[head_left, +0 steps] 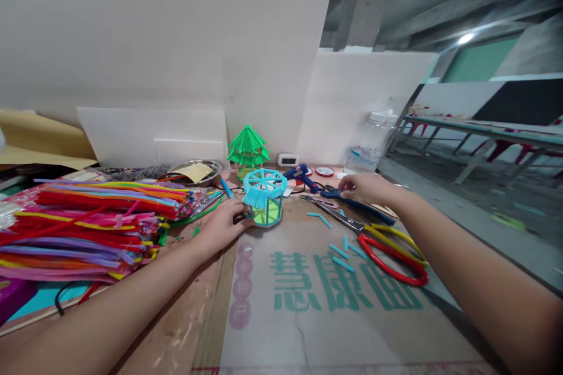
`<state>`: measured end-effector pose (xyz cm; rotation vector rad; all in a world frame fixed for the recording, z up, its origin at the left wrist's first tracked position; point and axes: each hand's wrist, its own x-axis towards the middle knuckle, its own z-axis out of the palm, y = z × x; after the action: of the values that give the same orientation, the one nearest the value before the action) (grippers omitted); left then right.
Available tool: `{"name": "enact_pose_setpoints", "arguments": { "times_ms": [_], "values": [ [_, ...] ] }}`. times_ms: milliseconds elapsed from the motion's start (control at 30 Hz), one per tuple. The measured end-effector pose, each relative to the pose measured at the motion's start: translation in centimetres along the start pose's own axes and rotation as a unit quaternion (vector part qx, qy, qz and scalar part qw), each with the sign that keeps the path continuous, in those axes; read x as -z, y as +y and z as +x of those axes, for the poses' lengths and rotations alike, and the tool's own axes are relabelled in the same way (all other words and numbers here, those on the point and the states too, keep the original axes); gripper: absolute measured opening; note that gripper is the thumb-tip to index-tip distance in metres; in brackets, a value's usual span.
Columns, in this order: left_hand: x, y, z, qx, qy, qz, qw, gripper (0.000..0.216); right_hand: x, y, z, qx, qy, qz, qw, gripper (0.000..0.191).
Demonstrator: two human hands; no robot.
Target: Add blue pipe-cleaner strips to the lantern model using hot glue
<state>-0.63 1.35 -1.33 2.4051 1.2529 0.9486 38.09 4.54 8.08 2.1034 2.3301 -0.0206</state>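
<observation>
My left hand (222, 225) rests on the cardboard sheet (316, 310) and grips the base of a small cyan pipe-cleaner pavilion (264, 196) with a green lower wall. My right hand (365, 187) reaches far forward, fingers curled down onto the dark blue handle of a tool (352, 202) lying beside the blue glue gun (301, 176). Whether it has hold of that handle is unclear. Short cyan pipe-cleaner pieces (343, 252) lie scattered between my arms.
A finished green pavilion (247, 149) stands at the back. Bundles of coloured pipe cleaners (88, 222) fill the left. Red-and-yellow-handled scissors (387, 249) lie on the right. A metal dish (197, 171), small timer (288, 159) and plastic bottle (369, 143) stand before white boards.
</observation>
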Motion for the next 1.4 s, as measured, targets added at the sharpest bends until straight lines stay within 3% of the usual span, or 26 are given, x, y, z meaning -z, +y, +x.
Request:
{"name": "enact_pose_setpoints", "arguments": {
  "times_ms": [233,433,633,800,867,1000,1133,1200,1400],
  "values": [
    [-0.1,-0.3,-0.2,-0.008,-0.003,-0.021,1.0,0.023,0.4,0.6,0.0,-0.007,0.002,0.004,1.0,0.027],
    [-0.1,-0.1,-0.4,-0.016,0.006,-0.031,0.999,0.021,1.7,-5.0,-2.2,0.125,0.054,0.139,0.981,0.027],
    [0.0,0.3,-0.3,0.003,0.004,-0.026,1.0,0.019,-2.4,-10.4,-2.2,0.173,0.128,0.244,0.946,0.022],
    [0.6,1.2,-0.5,0.035,0.083,-0.007,0.996,0.021,-5.8,-13.3,-2.5,0.148,0.121,0.442,0.876,0.027],
    [0.9,2.3,-0.7,0.048,0.075,-0.006,0.996,0.023,-6.5,-14.1,-3.0,0.139,0.115,0.484,0.856,0.025],
    [0.7,5.0,-1.0,0.102,0.023,-0.104,0.989,0.023,-7.1,-14.9,-3.6,0.152,0.088,0.471,0.865,0.024],
    [-0.2,6.9,-1.3,0.242,0.008,-0.299,0.923,0.038,-7.3,-14.9,-3.7,0.154,0.095,0.466,0.866,0.021],
    [-0.4,7.2,-1.4,0.264,0.011,-0.335,0.904,0.045,-7.4,-14.8,-3.6,0.154,0.09,0.471,0.864,0.021],
    [0.5,6.2,-0.9,0.198,0.011,-0.219,0.955,0.028,-7.2,-14.0,-3.1,0.141,0.087,0.468,0.868,0.016]
  ]
}}
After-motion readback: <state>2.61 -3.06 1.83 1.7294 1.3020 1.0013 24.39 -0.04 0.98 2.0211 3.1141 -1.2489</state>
